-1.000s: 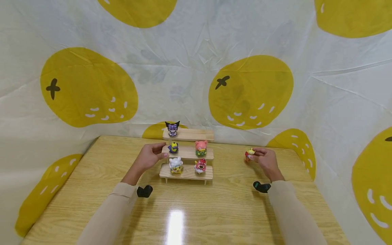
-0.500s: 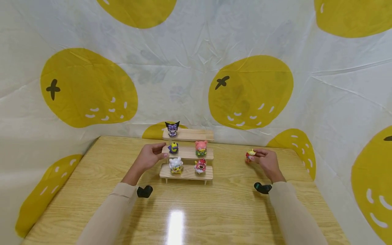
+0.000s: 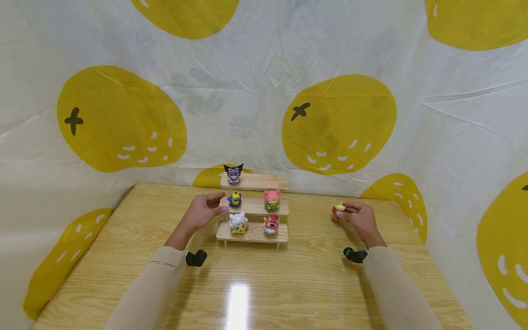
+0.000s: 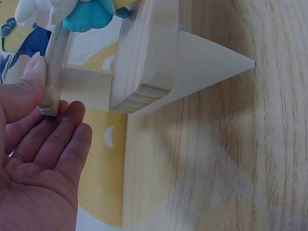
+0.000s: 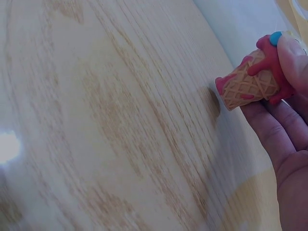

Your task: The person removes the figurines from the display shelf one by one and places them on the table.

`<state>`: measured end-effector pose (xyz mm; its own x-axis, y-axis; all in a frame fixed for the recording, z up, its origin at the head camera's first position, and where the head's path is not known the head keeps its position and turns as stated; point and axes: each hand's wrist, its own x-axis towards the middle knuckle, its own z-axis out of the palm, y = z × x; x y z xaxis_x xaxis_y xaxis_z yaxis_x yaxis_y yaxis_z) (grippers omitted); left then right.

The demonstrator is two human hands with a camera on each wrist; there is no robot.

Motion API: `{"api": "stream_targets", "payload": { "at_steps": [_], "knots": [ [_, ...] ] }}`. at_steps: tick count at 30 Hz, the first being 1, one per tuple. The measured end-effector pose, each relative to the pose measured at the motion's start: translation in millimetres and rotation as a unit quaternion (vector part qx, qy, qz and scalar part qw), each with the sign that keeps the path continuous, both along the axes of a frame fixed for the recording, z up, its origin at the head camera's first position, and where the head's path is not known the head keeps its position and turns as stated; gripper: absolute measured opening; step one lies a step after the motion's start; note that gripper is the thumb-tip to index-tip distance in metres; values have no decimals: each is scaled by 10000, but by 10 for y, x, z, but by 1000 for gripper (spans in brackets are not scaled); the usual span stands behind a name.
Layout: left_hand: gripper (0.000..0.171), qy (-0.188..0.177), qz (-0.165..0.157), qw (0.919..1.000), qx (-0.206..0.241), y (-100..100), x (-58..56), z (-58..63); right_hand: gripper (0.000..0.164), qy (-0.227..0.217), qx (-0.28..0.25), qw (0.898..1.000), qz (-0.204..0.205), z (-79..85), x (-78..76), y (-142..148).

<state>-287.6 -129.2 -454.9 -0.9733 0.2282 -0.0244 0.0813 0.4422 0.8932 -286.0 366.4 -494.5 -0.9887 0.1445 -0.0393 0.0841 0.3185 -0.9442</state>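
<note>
My left hand point(image 3: 202, 211) pinches the left end of the middle tier of a wooden three-tier display stand point(image 3: 251, 236). In the left wrist view the thumb lies on one face of that board point(image 4: 54, 77) and the fingers on the other. Off to the stand's right, my right hand point(image 3: 360, 220) holds a small toy figurine point(image 3: 336, 212). Its base is a waffle cone point(image 5: 250, 86) with red drips, and its top is yellow. The right wrist view shows a gap between cone and tabletop. Closest to my left fingers stands a yellow-and-purple figurine point(image 3: 235, 199).
A black-and-purple figurine point(image 3: 233, 175) occupies the top tier. A pink figurine point(image 3: 272, 200) shares the middle tier. On the lowest tier are a white-and-yellow figurine point(image 3: 238, 223) and a red-and-white figurine point(image 3: 271, 224). Fruit-patterned cloth point(image 3: 239, 114) hangs behind the wooden table point(image 3: 288, 284).
My right hand and the toy figurine have shifted very slightly right and down. The left hand keeps its hold on the stand, which stays in place.
</note>
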Motion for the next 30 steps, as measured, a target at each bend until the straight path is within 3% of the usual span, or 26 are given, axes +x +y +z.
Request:
{"api": "stream_targets", "payload": {
  "at_steps": [10,17,24,30],
  "knots": [
    [58,51,4,10000,-20,-9,0,2,52,-118,184,9998,3,9,10,-12],
    [58,-38,32,10000,-43,13,16,11,52,73,182,9998,-74,-68,8,7],
    [59,-48,23,10000,-56,15,29,19,54,425,-31,9990,166,-128,43,31],
    [59,-68,34,10000,-53,13,31,21,56,570,103,9977,347,-120,82,52]
  ]
}}
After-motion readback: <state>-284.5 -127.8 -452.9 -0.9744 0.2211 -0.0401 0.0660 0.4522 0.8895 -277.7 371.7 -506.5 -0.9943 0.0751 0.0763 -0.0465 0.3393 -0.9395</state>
